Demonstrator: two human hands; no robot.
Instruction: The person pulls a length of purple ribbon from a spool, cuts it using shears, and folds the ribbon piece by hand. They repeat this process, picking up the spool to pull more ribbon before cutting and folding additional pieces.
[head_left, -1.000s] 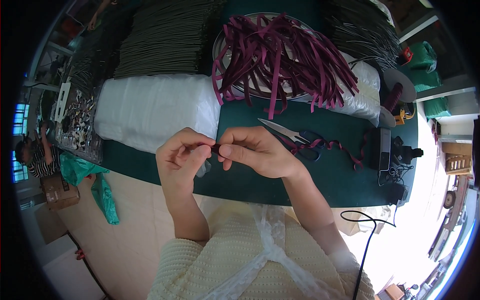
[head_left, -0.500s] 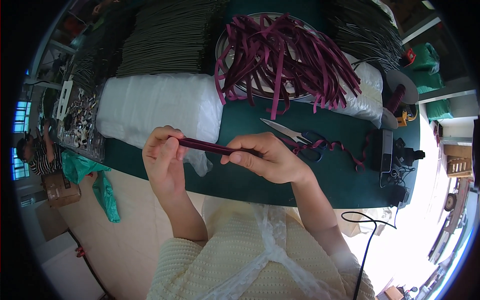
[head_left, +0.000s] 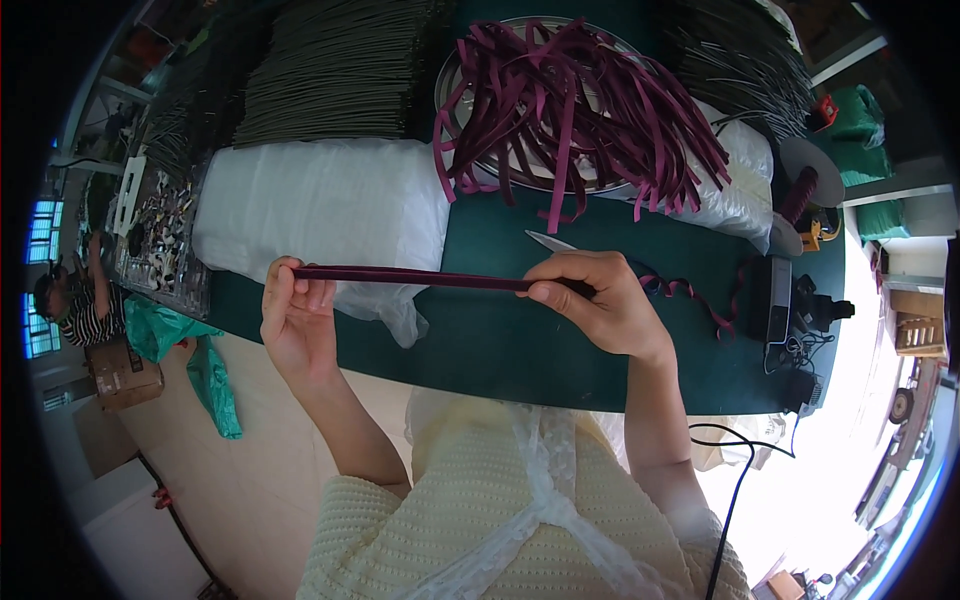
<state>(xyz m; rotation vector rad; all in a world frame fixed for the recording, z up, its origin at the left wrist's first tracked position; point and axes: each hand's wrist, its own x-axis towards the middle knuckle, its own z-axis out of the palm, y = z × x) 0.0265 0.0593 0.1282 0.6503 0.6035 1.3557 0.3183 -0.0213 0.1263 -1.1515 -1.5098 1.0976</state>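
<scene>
A dark burgundy velvet ribbon (head_left: 420, 277) is stretched nearly level between my two hands, above the green table. My left hand (head_left: 300, 315) pinches its left end between thumb and fingertips. Toward the other end, my right hand (head_left: 600, 300) grips it between thumb and bent forefinger, and a short bit shows behind the thumb. Behind my right hand lie scissors (head_left: 548, 241), with only a blade tip plainly visible. A curled ribbon piece (head_left: 705, 295) rests to their right. Farther back, a round metal tray (head_left: 450, 110) carries a heap of cut burgundy ribbon strips (head_left: 570, 120).
A white plastic-wrapped bundle (head_left: 320, 205) sits behind my left hand. Beyond it lie dark green wire stems (head_left: 340, 75). At right are a ribbon spool (head_left: 800, 190), a black box-shaped device (head_left: 771, 298) and a hanging cable (head_left: 745, 450). Another person (head_left: 85, 305) is at far left.
My hands have moved apart, the right one sliding rightward along the ribbon and the left one shifting left. A longer stretch of ribbon now shows between them. My right hand now covers most of the scissors.
</scene>
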